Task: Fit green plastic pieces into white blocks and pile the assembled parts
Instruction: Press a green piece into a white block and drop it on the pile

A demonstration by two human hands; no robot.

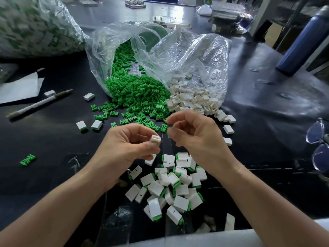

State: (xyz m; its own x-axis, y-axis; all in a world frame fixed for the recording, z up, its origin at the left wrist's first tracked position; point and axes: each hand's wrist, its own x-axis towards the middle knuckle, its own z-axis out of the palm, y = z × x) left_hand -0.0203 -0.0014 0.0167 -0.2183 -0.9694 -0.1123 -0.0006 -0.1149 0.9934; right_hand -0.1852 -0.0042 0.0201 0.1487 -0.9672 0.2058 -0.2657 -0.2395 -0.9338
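Note:
My left hand (128, 143) pinches a small white block (156, 139) between thumb and fingertips, its open slotted end facing up. My right hand (194, 134) is curled close beside it, fingertips closed on a green plastic piece (167, 120) of which only a sliver shows. Below both hands lies a pile of assembled parts (174, 186), white blocks with green ends. Ahead, a clear bag spills loose green pieces (137, 93) onto the black table. A second clear bag beside it holds empty white blocks (192, 98).
A large bag of assembled parts (35, 25) fills the far left. A pen (39, 104) and white paper (19, 88) lie at left, two assembled parts (89, 125) nearby. Glasses (318, 147) rest at the right edge, a blue bottle (302, 41) beyond.

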